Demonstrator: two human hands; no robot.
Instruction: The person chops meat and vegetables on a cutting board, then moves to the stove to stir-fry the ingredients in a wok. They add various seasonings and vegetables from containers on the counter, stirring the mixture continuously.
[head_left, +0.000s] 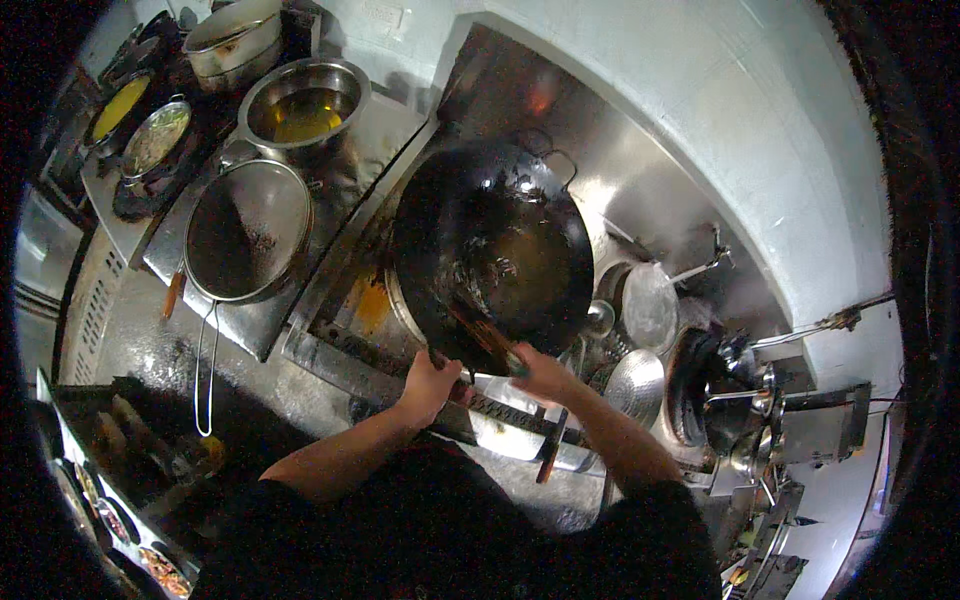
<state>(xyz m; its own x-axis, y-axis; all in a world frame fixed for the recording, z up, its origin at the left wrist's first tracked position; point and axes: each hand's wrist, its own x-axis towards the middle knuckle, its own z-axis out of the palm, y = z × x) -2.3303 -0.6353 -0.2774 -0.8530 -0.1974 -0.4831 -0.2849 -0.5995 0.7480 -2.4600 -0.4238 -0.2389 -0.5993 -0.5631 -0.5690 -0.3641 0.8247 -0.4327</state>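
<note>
A large black wok (517, 255) rests on the range before me, its inside wet and shiny, with a looped metal handle at its far rim. At the near rim my left hand (429, 386) is closed on the wok's near handle, which the fingers largely hide. My right hand (541, 375) grips a brush-like bundle of thin brown sticks (484, 330), probably a bamboo wok brush, whose far end reaches down into the wok. Whether its tip touches the metal is hard to tell.
Left of the wok stand a large round strainer (251, 229) and a steel pot of yellow oil (304, 116). To the right are a ladle (600, 319), a perforated skimmer (635, 386), a faucet (709, 262) and stacked pans. A wooden-handled tool (551, 454) lies at the front edge.
</note>
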